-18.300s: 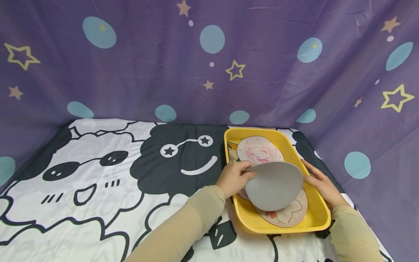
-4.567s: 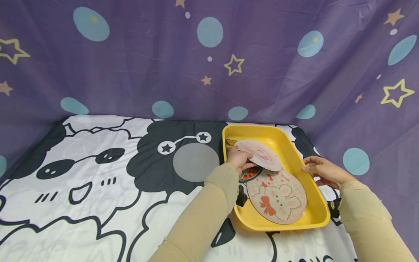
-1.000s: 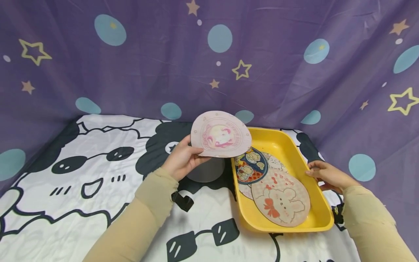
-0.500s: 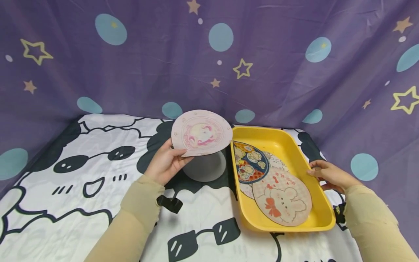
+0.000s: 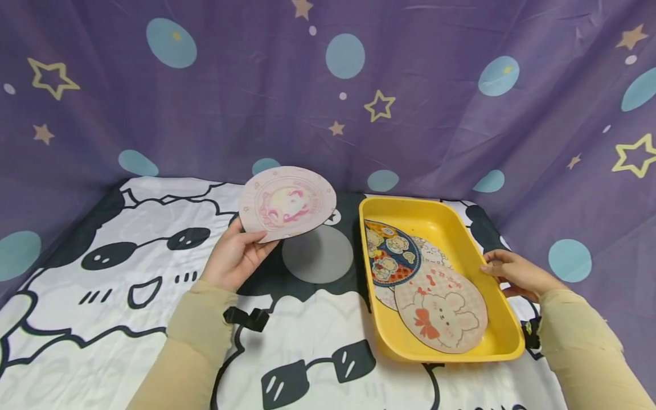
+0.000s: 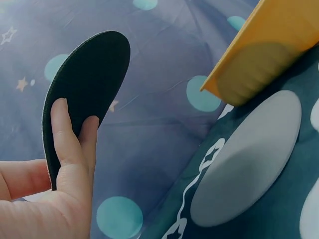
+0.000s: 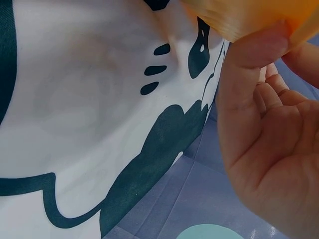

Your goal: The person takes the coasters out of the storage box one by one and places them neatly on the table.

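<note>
My left hand (image 5: 237, 256) pinches a pink round mouse pad (image 5: 288, 203) by its near left edge and holds it up in the air, printed face toward the head camera. Its dark underside (image 6: 94, 69) shows in the left wrist view, with two fingers lying along it. A plain grey round mouse pad (image 5: 318, 254) lies flat on the sheep-print cloth, right of and below the held one. My right hand (image 5: 520, 274) grips the right rim of the yellow tray (image 5: 499, 336), thumb on the near side; the right wrist view shows this grip partly.
Inside the tray several printed round pads overlap: a bunny one (image 5: 443, 313) in front, a blue-rimmed one (image 5: 392, 253) at the left wall, others partly covered beneath. A purple curtain (image 5: 230, 102) stands behind the cloth-covered table (image 5: 154, 353).
Since 4.6 s ago, the pink pad has been lifted from the tray. Over the last second my left hand has carried it leftward, uncovering the grey pad. The right hand has stayed at the tray rim.
</note>
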`<act>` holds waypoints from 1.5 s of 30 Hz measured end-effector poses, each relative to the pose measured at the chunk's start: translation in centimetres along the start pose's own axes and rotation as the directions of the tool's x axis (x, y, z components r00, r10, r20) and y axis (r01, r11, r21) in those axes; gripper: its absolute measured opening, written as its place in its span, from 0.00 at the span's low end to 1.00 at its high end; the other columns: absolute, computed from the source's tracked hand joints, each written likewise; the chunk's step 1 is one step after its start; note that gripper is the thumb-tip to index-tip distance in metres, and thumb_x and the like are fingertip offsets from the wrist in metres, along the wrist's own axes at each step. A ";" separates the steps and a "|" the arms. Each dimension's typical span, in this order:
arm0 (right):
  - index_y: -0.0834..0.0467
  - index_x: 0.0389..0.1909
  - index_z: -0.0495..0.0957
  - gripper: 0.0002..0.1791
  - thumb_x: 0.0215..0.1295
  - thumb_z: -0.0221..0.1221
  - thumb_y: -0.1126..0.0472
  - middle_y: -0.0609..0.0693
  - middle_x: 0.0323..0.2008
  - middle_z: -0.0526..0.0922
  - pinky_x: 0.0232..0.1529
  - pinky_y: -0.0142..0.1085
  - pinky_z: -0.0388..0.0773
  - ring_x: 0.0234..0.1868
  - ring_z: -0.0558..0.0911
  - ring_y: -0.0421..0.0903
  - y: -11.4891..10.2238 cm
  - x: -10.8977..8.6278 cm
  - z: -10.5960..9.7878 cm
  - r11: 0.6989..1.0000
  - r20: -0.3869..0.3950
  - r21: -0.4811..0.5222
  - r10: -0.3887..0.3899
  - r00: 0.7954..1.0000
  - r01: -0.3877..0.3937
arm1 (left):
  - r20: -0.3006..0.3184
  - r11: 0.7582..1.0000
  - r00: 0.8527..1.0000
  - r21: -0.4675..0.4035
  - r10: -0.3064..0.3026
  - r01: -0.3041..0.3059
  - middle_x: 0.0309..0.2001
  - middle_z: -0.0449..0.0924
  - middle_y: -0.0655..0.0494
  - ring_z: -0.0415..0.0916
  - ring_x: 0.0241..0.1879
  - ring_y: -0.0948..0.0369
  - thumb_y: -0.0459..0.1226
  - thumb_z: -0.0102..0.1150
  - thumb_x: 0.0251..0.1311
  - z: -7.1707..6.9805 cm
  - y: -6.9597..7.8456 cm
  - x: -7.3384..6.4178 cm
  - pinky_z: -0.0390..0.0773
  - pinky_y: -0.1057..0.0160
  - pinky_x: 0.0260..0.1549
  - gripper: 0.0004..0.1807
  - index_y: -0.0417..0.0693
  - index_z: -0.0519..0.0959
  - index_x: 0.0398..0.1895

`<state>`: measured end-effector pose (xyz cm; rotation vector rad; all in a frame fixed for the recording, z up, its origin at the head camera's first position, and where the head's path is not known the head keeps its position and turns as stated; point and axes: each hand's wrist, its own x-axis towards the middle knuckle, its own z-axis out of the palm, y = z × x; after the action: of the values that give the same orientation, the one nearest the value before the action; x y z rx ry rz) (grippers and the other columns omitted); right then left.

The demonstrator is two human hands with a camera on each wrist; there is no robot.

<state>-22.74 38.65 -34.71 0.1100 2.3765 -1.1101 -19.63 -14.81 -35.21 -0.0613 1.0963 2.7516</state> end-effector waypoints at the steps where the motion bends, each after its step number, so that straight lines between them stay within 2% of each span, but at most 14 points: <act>1: 0.66 0.60 0.59 0.26 0.74 0.54 0.53 0.49 0.40 0.77 0.39 0.37 0.86 0.38 0.76 0.44 0.0 0.0 0.1 1.000 0.001 0.005 -0.001 1.000 0.001 | -0.001 1.000 1.000 0.001 0.000 0.000 0.59 0.70 0.54 0.82 0.50 0.61 0.18 0.32 0.69 -0.2 0.1 -0.1 0.84 0.63 0.48 0.36 0.56 0.50 0.76; 9: 0.66 0.60 0.60 0.25 0.73 0.55 0.53 0.48 0.38 0.76 0.38 0.37 0.86 0.37 0.76 0.44 0.0 0.1 0.5 1.000 0.006 0.025 0.002 1.000 -0.002 | -0.003 0.999 1.000 0.031 0.009 -0.009 0.52 0.79 0.54 0.84 0.47 0.60 0.19 0.36 0.70 -1.8 1.4 -1.2 0.85 0.62 0.45 0.31 0.52 0.54 0.71; 16: 0.66 0.60 0.59 0.26 0.73 0.55 0.53 0.49 0.39 0.77 0.39 0.37 0.86 0.39 0.76 0.44 0.1 0.2 0.5 1.000 0.003 0.020 -0.002 1.000 0.002 | -0.011 0.998 0.999 0.057 0.040 -0.039 0.50 0.81 0.55 0.84 0.48 0.60 0.19 0.40 0.69 -2.8 2.5 -2.2 0.86 0.62 0.45 0.31 0.51 0.55 0.71; 22: 0.65 0.59 0.60 0.25 0.74 0.54 0.53 0.48 0.39 0.77 0.38 0.37 0.85 0.37 0.77 0.44 0.3 -0.2 0.3 1.000 0.001 0.026 0.004 1.000 -0.004 | -0.012 0.997 0.999 0.056 0.046 -0.045 0.51 0.81 0.56 0.84 0.47 0.59 0.18 0.40 0.69 -3.5 2.9 -2.4 0.86 0.62 0.45 0.33 0.52 0.55 0.72; 29: 0.65 0.60 0.60 0.26 0.73 0.55 0.52 0.47 0.39 0.77 0.38 0.37 0.85 0.38 0.77 0.44 0.5 -0.1 0.1 1.000 -0.003 0.026 0.003 1.000 -0.003 | -0.012 0.999 0.999 0.018 0.046 -0.046 0.51 0.81 0.57 0.84 0.47 0.59 0.18 0.37 0.69 -4.7 2.9 -2.5 0.86 0.60 0.44 0.33 0.53 0.53 0.72; 35: 0.66 0.60 0.60 0.26 0.73 0.55 0.52 0.47 0.39 0.78 0.38 0.38 0.85 0.38 0.77 0.44 0.6 0.0 0.1 1.000 0.002 0.025 0.002 1.000 -0.002 | -0.034 0.999 0.999 0.004 0.041 -0.041 0.48 0.84 0.55 0.84 0.47 0.58 0.18 0.37 0.69 -5.6 2.4 -2.8 0.86 0.60 0.44 0.30 0.54 0.57 0.67; 45: 0.66 0.60 0.60 0.25 0.73 0.54 0.53 0.47 0.39 0.77 0.38 0.38 0.85 0.38 0.77 0.43 0.3 0.0 0.0 1.000 0.003 0.028 -0.003 1.000 0.003 | -0.076 1.000 0.997 0.006 0.011 -0.011 0.48 0.83 0.57 0.85 0.47 0.59 0.19 0.37 0.70 -6.3 2.3 -2.7 0.86 0.60 0.44 0.31 0.58 0.58 0.68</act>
<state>-22.68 38.89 -34.92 0.1144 2.3591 -1.1444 -17.59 -21.10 -37.95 -0.1610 1.1266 2.7770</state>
